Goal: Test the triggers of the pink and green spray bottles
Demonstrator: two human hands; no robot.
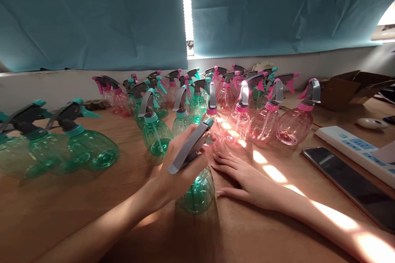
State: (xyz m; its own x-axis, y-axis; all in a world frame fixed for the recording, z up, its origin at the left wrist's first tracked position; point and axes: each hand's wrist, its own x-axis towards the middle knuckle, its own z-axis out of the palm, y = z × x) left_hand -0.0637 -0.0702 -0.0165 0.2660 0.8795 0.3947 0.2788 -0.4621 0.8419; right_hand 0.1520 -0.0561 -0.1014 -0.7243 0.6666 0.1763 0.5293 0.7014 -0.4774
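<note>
My left hand (182,164) is wrapped round the neck of a green spray bottle (197,195) with a grey and teal trigger head, which stands upright near the middle of the table. Its fingers cover the collar and trigger. To the right of that bottle, my right hand (240,174) lies flat on the wood with fingers spread, holding nothing. Just beyond my hands stand another green spray bottle (156,135) and a pink spray bottle (237,125).
Several more pink and green bottles crowd the back, and green bottles (92,148) stand at left. On the right are a phone (348,181), a white power strip (358,146), a mouse (372,123) and a cardboard box (345,90). Blue curtains (92,16) hang behind.
</note>
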